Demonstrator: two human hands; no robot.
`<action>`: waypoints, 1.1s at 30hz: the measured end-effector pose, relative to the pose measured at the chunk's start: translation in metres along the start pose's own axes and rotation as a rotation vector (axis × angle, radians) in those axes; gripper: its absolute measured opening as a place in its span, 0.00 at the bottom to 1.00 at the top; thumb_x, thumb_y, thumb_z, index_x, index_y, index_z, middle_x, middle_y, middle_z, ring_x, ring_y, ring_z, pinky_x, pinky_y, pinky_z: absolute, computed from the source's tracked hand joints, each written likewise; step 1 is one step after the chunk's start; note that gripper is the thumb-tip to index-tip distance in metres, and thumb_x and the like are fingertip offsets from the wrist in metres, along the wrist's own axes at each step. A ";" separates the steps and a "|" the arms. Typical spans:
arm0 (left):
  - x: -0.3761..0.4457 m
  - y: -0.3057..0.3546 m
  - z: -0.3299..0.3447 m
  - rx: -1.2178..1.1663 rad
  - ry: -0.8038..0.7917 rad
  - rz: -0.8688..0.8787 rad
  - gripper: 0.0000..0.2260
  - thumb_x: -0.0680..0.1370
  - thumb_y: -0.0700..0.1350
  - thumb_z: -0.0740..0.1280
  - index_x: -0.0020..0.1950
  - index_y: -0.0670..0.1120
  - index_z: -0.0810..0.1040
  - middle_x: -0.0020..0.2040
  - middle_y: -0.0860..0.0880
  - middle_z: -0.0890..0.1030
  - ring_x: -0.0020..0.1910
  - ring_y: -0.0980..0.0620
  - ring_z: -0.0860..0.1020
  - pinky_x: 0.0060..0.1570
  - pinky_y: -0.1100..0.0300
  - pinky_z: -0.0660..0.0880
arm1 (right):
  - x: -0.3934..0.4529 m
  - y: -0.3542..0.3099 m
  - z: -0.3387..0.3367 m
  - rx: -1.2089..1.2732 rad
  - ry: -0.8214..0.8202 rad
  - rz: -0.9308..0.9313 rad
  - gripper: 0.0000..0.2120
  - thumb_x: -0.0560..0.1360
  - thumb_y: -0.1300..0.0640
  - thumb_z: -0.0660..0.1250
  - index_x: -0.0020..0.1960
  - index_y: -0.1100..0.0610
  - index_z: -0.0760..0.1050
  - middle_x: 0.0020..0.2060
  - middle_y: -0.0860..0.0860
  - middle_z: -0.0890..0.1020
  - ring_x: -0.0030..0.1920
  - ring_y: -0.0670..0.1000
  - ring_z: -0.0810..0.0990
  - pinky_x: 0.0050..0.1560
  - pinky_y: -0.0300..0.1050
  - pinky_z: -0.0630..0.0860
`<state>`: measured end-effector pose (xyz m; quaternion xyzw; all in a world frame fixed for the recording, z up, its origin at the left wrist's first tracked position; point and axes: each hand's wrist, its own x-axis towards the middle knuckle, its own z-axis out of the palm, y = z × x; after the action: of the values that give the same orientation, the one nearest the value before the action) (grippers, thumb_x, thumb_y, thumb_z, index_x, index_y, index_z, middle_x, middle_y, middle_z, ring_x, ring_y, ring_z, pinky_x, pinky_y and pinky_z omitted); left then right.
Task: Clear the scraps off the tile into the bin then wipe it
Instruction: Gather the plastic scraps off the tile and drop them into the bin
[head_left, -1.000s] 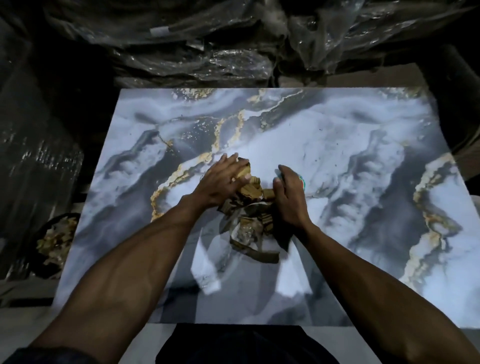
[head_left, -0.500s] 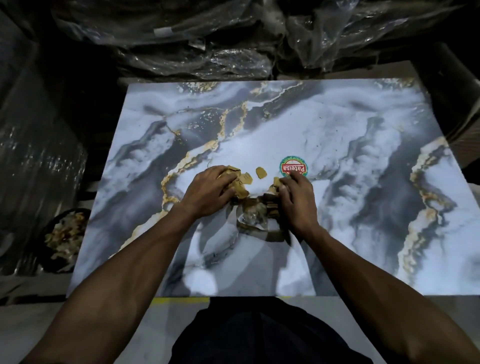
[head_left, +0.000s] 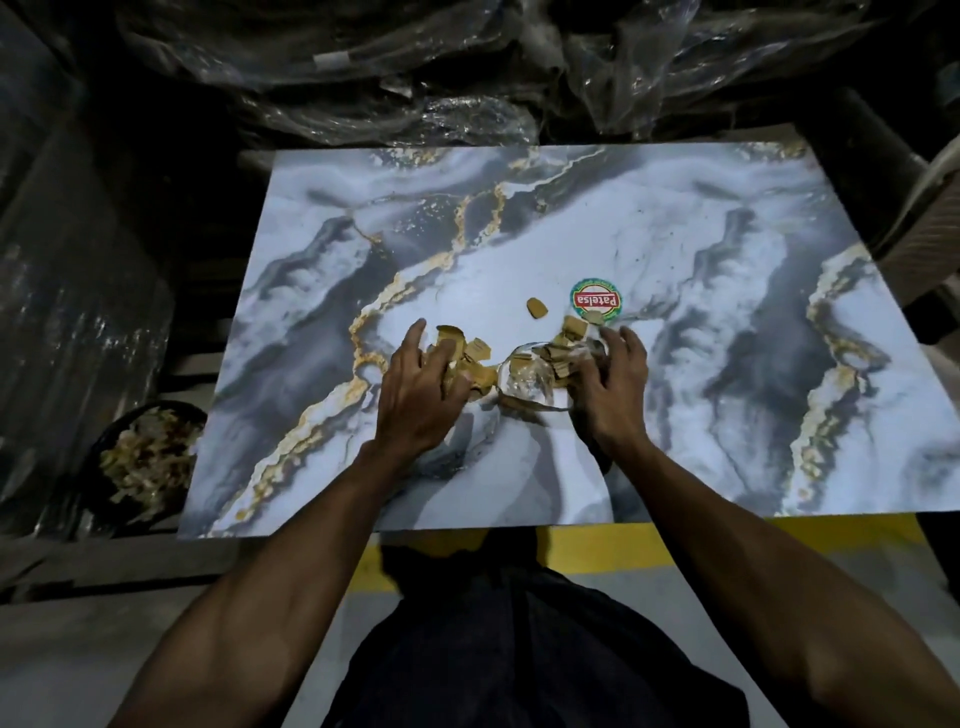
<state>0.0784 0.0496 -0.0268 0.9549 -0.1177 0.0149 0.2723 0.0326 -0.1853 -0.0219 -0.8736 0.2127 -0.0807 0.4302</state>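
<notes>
Head view: left hand (head_left: 421, 395) spread flat, fingers resting on brown scraps (head_left: 475, 358); right hand (head_left: 615, 387) curled, gripping crumpled clear plastic (head_left: 530, 382). All mid-tile (head_left: 701, 249). One stray scrap (head_left: 537, 308) beside round sticker (head_left: 596, 301). Bin (head_left: 143, 462) left of tile, filled with scraps.

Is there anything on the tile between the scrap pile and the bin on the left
Nothing visible: the tile is bare from the scraps to its left edge, and the bin sits just past that edge, below it.
</notes>
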 end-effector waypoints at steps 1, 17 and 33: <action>0.000 0.001 -0.002 -0.090 0.001 -0.045 0.25 0.76 0.58 0.57 0.70 0.50 0.70 0.77 0.43 0.58 0.72 0.40 0.65 0.66 0.45 0.67 | 0.003 -0.001 -0.002 0.024 0.018 0.011 0.24 0.79 0.49 0.56 0.72 0.57 0.66 0.75 0.58 0.61 0.75 0.55 0.57 0.75 0.46 0.54; 0.024 0.056 0.043 -0.428 0.045 -0.199 0.31 0.79 0.57 0.42 0.62 0.39 0.76 0.63 0.40 0.78 0.67 0.41 0.72 0.70 0.49 0.62 | 0.016 -0.026 0.040 0.003 0.018 -0.147 0.13 0.81 0.52 0.49 0.48 0.55 0.69 0.44 0.51 0.76 0.46 0.54 0.73 0.51 0.55 0.72; 0.036 0.083 0.048 -1.069 0.029 -0.439 0.16 0.74 0.60 0.55 0.48 0.55 0.80 0.57 0.40 0.80 0.59 0.42 0.77 0.64 0.44 0.72 | 0.004 -0.079 0.066 0.785 -0.055 0.215 0.17 0.82 0.65 0.53 0.44 0.53 0.77 0.41 0.41 0.83 0.43 0.39 0.80 0.50 0.38 0.74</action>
<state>0.0926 -0.0522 -0.0216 0.6866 0.0956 -0.0902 0.7151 0.0817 -0.0974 -0.0007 -0.6176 0.2444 -0.0869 0.7425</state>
